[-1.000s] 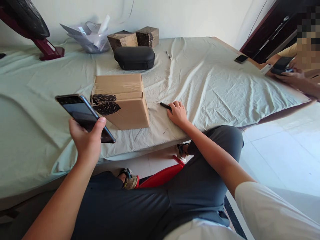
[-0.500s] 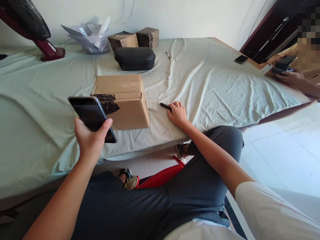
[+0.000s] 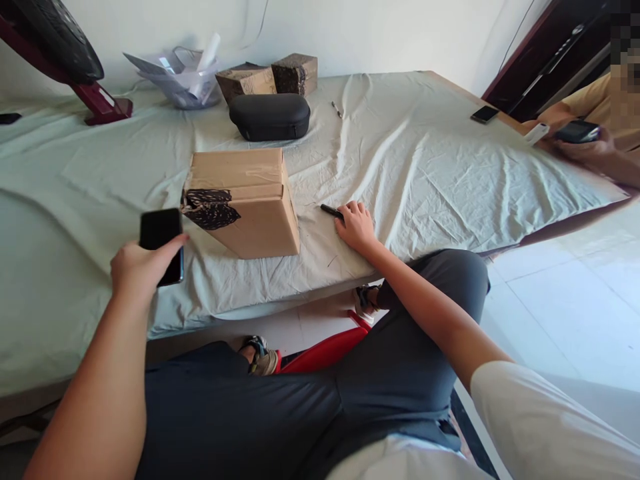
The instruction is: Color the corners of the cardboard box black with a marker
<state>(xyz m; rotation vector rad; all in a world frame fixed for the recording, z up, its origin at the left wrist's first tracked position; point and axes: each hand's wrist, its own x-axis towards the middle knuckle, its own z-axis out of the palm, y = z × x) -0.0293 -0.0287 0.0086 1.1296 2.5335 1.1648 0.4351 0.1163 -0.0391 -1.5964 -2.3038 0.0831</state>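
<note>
My left hand is closed round a smartphone, its dark screen facing up, low over the cloth to the left of the cardboard box. A black scribble covers one corner of that box. To the box's right, my right hand rests on the cloth with its fingers curled over a black pen. One end of the pen sticks out to the left; the rest is hidden under the fingers.
Behind the box lies a black zip case, with two smaller boxes and a clear plastic basket beyond. A small fan stands at far left. At right, another person's hand holds a dark device near a phone.
My left hand has moved left and lower with the smartphone, away from the box, and the phone now lies flatter. My right hand stays put. The other person's hands have shifted.
</note>
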